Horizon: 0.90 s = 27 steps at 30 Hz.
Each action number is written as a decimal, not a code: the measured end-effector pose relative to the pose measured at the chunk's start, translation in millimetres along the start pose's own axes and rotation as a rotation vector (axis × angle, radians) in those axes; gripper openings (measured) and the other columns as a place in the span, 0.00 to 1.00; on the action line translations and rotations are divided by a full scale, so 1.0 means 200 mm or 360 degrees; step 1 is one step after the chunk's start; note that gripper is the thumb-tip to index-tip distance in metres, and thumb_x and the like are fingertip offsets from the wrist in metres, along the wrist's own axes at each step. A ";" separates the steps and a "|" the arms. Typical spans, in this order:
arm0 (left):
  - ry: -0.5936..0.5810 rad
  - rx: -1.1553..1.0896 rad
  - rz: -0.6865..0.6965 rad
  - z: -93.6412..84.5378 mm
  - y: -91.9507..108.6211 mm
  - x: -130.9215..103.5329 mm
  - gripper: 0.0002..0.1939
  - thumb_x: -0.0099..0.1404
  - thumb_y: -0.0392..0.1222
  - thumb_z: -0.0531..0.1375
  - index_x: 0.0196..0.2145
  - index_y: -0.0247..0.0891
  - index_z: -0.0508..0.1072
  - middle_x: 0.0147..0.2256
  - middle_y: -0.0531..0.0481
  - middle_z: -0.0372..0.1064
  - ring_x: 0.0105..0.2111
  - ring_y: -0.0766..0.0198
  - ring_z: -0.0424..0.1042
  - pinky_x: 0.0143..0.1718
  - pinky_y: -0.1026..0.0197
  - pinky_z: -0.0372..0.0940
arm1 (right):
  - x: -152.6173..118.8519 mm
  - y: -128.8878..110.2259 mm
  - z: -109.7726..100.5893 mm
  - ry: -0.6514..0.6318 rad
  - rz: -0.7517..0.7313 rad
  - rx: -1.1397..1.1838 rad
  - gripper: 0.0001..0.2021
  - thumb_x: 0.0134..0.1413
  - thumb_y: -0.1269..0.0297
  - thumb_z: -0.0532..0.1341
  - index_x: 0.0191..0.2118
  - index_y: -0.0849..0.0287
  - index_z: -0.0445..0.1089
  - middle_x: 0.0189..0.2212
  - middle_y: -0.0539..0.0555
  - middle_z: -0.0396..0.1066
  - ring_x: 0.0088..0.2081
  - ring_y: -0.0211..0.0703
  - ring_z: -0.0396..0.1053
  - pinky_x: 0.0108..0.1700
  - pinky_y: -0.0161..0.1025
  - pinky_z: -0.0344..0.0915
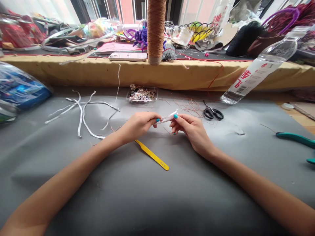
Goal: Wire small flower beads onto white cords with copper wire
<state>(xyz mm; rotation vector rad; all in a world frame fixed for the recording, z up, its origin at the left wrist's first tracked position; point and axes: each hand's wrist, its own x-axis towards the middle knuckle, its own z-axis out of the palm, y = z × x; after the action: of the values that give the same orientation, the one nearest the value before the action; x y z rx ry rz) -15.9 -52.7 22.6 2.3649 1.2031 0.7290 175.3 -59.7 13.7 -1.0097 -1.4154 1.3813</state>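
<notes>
Between my two hands a white cord [169, 117] is stretched, apparently doubled. My left hand [142, 124] pinches one end of it between thumb and fingers. The thumb and forefinger of my right hand [188, 126] grip the other end, with the tip showing past the thumb. Below my left hand, yellow tweezers [155, 157] lie on the grey mat [147, 200]. To the left, several white cord pieces [81, 113] are spread loosely. A clear box [142, 99] of small beads and charms stands just beyond my hands.
Black scissors [213, 112] and tangled thin brown thread [189, 106] lie right of the box. A tilted water bottle [261, 68] and green-handled pliers [295, 137] are at the right. On the cluttered back ledge stand a brown thread spool [156, 29] and a phone [128, 56].
</notes>
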 end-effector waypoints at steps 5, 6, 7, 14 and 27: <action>-0.0019 -0.0022 -0.0007 0.02 -0.01 0.00 0.13 0.63 0.37 0.47 0.41 0.37 0.68 0.28 0.52 0.70 0.29 0.68 0.67 0.32 0.68 0.59 | -0.01 0.01 0.01 0.0109 -0.0125 0.0065 0.10 0.51 0.59 0.58 0.29 0.61 0.68 0.25 0.50 0.66 0.24 0.32 0.65 0.30 0.34 0.64; -0.0007 -0.0003 0.0004 0.02 -0.01 0.00 0.13 0.63 0.37 0.47 0.41 0.37 0.68 0.27 0.52 0.69 0.28 0.69 0.66 0.31 0.69 0.58 | -0.01 0.01 0.00 0.0133 -0.0136 0.0079 0.09 0.51 0.60 0.58 0.29 0.61 0.68 0.26 0.49 0.66 0.24 0.32 0.65 0.30 0.34 0.64; 0.0008 0.0023 0.0016 0.02 -0.01 0.00 0.13 0.63 0.37 0.46 0.40 0.37 0.69 0.25 0.53 0.68 0.26 0.69 0.65 0.30 0.69 0.58 | 0.00 0.01 0.00 0.0156 -0.0139 0.0094 0.09 0.51 0.60 0.57 0.31 0.61 0.68 0.26 0.49 0.67 0.24 0.32 0.65 0.30 0.34 0.64; 0.0112 0.0094 0.0117 0.01 -0.01 0.00 0.16 0.62 0.32 0.44 0.38 0.36 0.70 0.25 0.52 0.65 0.26 0.69 0.63 0.31 0.68 0.58 | 0.02 0.01 0.00 0.0224 -0.0008 0.0265 0.08 0.49 0.62 0.58 0.34 0.60 0.62 0.25 0.48 0.68 0.23 0.31 0.66 0.28 0.32 0.63; -0.0176 -0.0395 -0.0227 0.00 0.06 -0.01 0.11 0.62 0.39 0.49 0.40 0.38 0.67 0.26 0.55 0.65 0.16 0.75 0.60 0.22 0.69 0.58 | 0.00 -0.01 0.02 -0.0140 0.0208 0.0200 0.12 0.45 0.59 0.62 0.36 0.61 0.68 0.22 0.46 0.65 0.19 0.28 0.62 0.24 0.31 0.59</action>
<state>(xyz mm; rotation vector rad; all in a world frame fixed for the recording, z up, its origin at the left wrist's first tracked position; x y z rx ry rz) -9.1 -61.6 27.9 2.0666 1.1492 0.6503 172.6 -61.2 16.6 -0.9842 -1.3271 1.6068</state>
